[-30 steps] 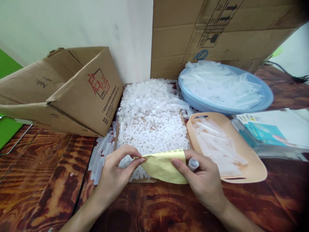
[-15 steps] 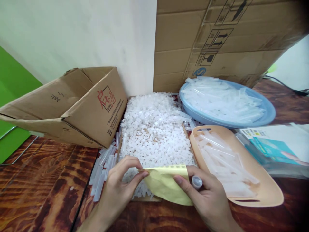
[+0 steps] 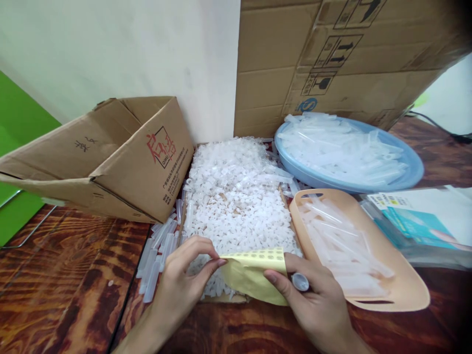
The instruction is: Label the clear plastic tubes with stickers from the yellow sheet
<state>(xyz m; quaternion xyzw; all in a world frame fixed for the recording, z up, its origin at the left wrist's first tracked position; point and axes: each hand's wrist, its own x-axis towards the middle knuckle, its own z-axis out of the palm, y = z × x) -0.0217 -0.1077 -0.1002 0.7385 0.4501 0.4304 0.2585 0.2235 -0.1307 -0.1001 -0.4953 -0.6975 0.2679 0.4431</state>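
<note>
A yellow sticker sheet with rows of small round dots is held up over the near end of a pile of small white plastic pieces. My left hand pinches the sheet's left corner between thumb and fingertips. My right hand grips its right end, thumb on the near face and the fingers behind. A translucent tube is also tucked in the fingers of my right hand, its round end facing the camera.
An open cardboard box stands left, with loose tubes beside it. On the right are a blue basin and a peach tray, both holding tubes, plus plastic packages. A large carton stands behind.
The sheet's dotted upper part has tilted more toward the camera, showing more dots. Both hands keep their grip. The view has shifted slightly.
</note>
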